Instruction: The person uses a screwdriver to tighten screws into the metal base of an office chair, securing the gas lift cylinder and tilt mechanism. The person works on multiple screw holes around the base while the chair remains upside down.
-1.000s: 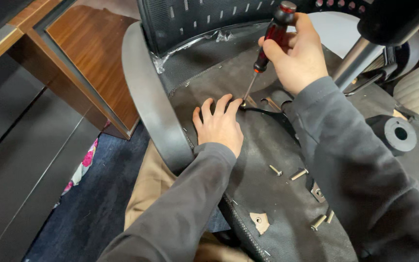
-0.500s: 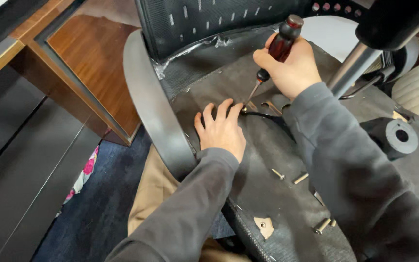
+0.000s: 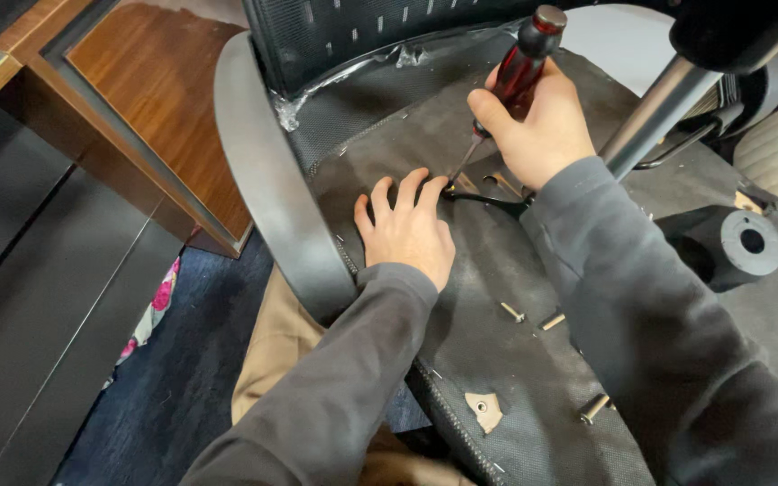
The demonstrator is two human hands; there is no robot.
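Left of the hands there's a brown wooden cabinet, dark grey panelling beside it, and blue carpet below.

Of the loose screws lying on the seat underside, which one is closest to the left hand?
The screw just right of the left hand's wrist; the others lie farther right or lower.
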